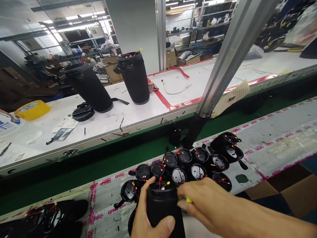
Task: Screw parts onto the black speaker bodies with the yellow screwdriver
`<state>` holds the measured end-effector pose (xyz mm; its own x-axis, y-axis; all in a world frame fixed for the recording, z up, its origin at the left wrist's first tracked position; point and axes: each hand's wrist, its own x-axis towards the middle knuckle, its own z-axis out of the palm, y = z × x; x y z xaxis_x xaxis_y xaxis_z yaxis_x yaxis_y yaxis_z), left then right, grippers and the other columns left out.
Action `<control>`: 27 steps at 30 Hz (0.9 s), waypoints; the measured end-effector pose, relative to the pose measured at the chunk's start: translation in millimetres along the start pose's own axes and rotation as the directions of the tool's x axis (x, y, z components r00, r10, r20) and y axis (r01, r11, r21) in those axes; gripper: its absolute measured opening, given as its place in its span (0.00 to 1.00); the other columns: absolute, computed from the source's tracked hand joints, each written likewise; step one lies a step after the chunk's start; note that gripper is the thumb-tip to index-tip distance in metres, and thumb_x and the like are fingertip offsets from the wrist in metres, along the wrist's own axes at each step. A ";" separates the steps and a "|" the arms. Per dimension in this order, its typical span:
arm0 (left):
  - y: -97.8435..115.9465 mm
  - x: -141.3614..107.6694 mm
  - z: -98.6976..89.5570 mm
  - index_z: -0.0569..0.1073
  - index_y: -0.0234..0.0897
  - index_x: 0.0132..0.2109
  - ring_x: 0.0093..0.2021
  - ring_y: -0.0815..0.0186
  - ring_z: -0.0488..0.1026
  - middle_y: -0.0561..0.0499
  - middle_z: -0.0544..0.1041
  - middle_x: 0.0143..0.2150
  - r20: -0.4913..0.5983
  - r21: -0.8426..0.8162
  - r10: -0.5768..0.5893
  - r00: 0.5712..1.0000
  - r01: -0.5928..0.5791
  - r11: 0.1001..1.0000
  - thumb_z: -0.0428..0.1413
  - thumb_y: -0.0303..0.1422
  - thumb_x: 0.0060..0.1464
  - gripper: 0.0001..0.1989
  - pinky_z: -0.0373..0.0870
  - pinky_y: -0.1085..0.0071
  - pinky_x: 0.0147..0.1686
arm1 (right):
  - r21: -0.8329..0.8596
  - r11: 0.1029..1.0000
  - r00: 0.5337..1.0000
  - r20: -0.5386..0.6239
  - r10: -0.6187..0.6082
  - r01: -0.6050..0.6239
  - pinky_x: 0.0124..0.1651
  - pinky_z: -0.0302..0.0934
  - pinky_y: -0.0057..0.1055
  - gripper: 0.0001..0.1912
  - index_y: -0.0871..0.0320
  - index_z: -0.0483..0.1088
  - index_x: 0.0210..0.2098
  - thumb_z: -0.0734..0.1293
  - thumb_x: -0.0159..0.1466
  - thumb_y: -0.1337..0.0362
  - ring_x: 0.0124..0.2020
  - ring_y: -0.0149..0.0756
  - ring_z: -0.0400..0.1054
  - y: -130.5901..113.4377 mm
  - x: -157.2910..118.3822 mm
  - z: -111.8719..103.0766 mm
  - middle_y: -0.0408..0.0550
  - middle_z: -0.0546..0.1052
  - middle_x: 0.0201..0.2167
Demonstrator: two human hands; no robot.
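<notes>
My left hand point(148, 216) is wrapped round a black cylindrical speaker body point(164, 206) at the bottom middle, its open end tilted up. Red wires with small yellow and white connectors point(164, 185) stick out of that end. At the body's right rim, my right hand point(198, 201) is closed in a pinch. A bit of a yellow-green object point(187, 199) shows between its fingers; the rest of it is hidden. Just beyond, several similar speaker bodies point(178, 176) stand close together, open ends up, with wires showing.
Pink-printed grey sheeting point(106, 205) covers the near bench. More black speaker bodies point(44, 218) are at lower left. A white shelf point(138, 115) beyond holds two upright speakers point(135, 77) and yellow tape point(33, 109). A slanted metal post point(232, 56) rises at right, above cardboard boxes point(297, 188).
</notes>
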<state>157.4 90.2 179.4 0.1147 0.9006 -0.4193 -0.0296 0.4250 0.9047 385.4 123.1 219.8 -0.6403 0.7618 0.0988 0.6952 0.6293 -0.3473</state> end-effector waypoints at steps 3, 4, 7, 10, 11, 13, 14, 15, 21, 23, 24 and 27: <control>-5.3 2.6 2.1 0.64 0.42 0.72 0.68 0.40 0.75 0.39 0.81 0.66 -0.024 -0.048 0.002 1.000 -0.003 0.999 0.74 0.55 0.41 0.55 0.68 0.52 0.67 | 0.205 0.963 0.975 -0.097 0.200 -0.177 0.36 0.68 0.33 0.12 0.52 0.71 0.48 0.56 0.81 0.64 0.34 0.37 0.80 1.9 -6.1 3.4 0.42 0.83 0.37; -7.7 3.3 3.3 0.64 0.42 0.72 0.70 0.40 0.72 0.39 0.79 0.68 -0.041 -0.055 0.016 0.999 -0.018 0.998 0.74 0.54 0.41 0.55 0.66 0.53 0.69 | 0.232 0.953 0.969 -0.106 0.225 -0.195 0.37 0.68 0.33 0.14 0.52 0.71 0.48 0.55 0.81 0.63 0.34 0.38 0.80 1.9 -7.2 4.4 0.42 0.83 0.37; -13.9 3.4 5.4 0.64 0.39 0.73 0.69 0.39 0.73 0.37 0.79 0.68 -0.031 -0.056 0.009 0.999 -0.010 0.998 0.74 0.54 0.43 0.55 0.65 0.50 0.71 | 0.285 0.939 0.967 -0.107 0.232 -0.194 0.39 0.70 0.35 0.10 0.51 0.72 0.52 0.60 0.79 0.60 0.38 0.41 0.80 1.1 -6.3 8.4 0.45 0.83 0.42; -18.7 1.3 4.0 0.68 0.40 0.72 0.72 0.37 0.69 0.39 0.77 0.70 -0.020 -0.027 -0.014 1.000 0.014 1.000 0.72 0.54 0.47 0.50 0.59 0.47 0.74 | 0.430 0.880 0.968 -0.045 0.246 -0.203 0.44 0.70 0.35 0.12 0.51 0.73 0.54 0.68 0.74 0.56 0.43 0.40 0.78 2.1 -1.0 13.8 0.48 0.81 0.50; -20.6 1.0 2.7 0.70 0.42 0.71 0.74 0.38 0.66 0.41 0.75 0.72 -0.034 -0.025 -0.001 0.999 0.000 1.000 0.71 0.54 0.48 0.47 0.55 0.47 0.76 | 0.493 0.841 0.966 -0.002 0.257 -0.223 0.45 0.69 0.34 0.11 0.52 0.74 0.52 0.68 0.73 0.56 0.43 0.40 0.76 2.9 0.8 16.0 0.47 0.80 0.49; -25.9 2.0 -0.6 0.75 0.46 0.68 0.78 0.40 0.59 0.45 0.71 0.75 -0.092 -0.049 0.047 0.995 -0.052 0.997 0.69 0.54 0.51 0.40 0.49 0.48 0.78 | 0.610 0.739 0.950 0.082 0.300 -0.286 0.42 0.66 0.32 0.09 0.53 0.73 0.43 0.68 0.72 0.55 0.39 0.38 0.72 4.9 3.4 21.0 0.43 0.78 0.40; -29.4 3.5 -2.4 0.78 0.46 0.65 0.78 0.40 0.59 0.44 0.70 0.75 -0.130 -0.095 0.048 0.990 -0.061 0.994 0.68 0.55 0.52 0.36 0.49 0.48 0.78 | 0.664 0.677 0.938 0.118 0.326 -0.318 0.40 0.65 0.31 0.10 0.54 0.72 0.40 0.68 0.72 0.54 0.37 0.37 0.69 5.9 4.1 23.6 0.42 0.75 0.36; -33.3 5.5 -4.0 0.81 0.44 0.61 0.77 0.39 0.61 0.42 0.73 0.73 -0.169 -0.173 0.013 0.986 -0.043 0.984 0.67 0.56 0.53 0.34 0.52 0.46 0.77 | 0.718 0.606 0.926 0.151 0.346 -0.343 0.38 0.63 0.30 0.12 0.54 0.70 0.38 0.69 0.71 0.52 0.35 0.36 0.66 6.9 4.6 26.2 0.40 0.72 0.33; -47.5 10.9 -1.6 0.79 0.44 0.59 0.74 0.42 0.67 0.41 0.84 0.58 -0.204 -0.568 -0.199 0.958 0.050 0.822 0.66 0.60 0.52 0.34 0.61 0.48 0.73 | 0.892 0.315 0.936 0.253 0.245 -0.324 0.30 0.49 0.29 0.20 0.55 0.66 0.35 0.74 0.62 0.47 0.29 0.31 0.52 11.6 13.2 35.5 0.36 0.61 0.28; -41.1 6.5 0.4 0.76 0.45 0.66 0.76 0.39 0.64 0.40 0.82 0.63 0.016 -0.591 -0.093 0.996 0.084 0.802 0.69 0.59 0.47 0.43 0.58 0.47 0.74 | 0.905 0.307 0.949 0.239 0.206 -0.295 0.31 0.52 0.29 0.20 0.55 0.67 0.35 0.74 0.63 0.47 0.29 0.31 0.55 12.0 16.4 35.2 0.36 0.63 0.28; -35.9 4.0 0.2 0.74 0.45 0.69 0.75 0.36 0.65 0.40 0.82 0.64 0.123 -0.586 -0.046 0.991 0.110 0.803 0.71 0.56 0.44 0.47 0.58 0.44 0.74 | 0.898 0.337 0.954 0.229 0.195 -0.284 0.32 0.55 0.29 0.19 0.55 0.68 0.37 0.73 0.64 0.47 0.31 0.32 0.58 11.7 16.5 33.9 0.37 0.66 0.29; -19.4 -0.9 -5.2 0.70 0.48 0.72 0.72 0.35 0.69 0.42 0.81 0.65 0.218 -0.502 0.006 0.976 0.107 0.858 0.72 0.45 0.46 0.47 0.60 0.42 0.72 | 0.747 0.613 0.957 0.108 0.269 -0.257 0.44 0.67 0.33 0.12 0.53 0.71 0.48 0.69 0.71 0.53 0.42 0.39 0.72 7.2 9.0 24.5 0.44 0.78 0.43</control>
<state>152.7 81.6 161.9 0.3286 0.8614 -0.3873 -0.5120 0.5071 0.6934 376.6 130.7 195.3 -0.4616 0.8815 -0.0999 0.3466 0.0755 -0.9350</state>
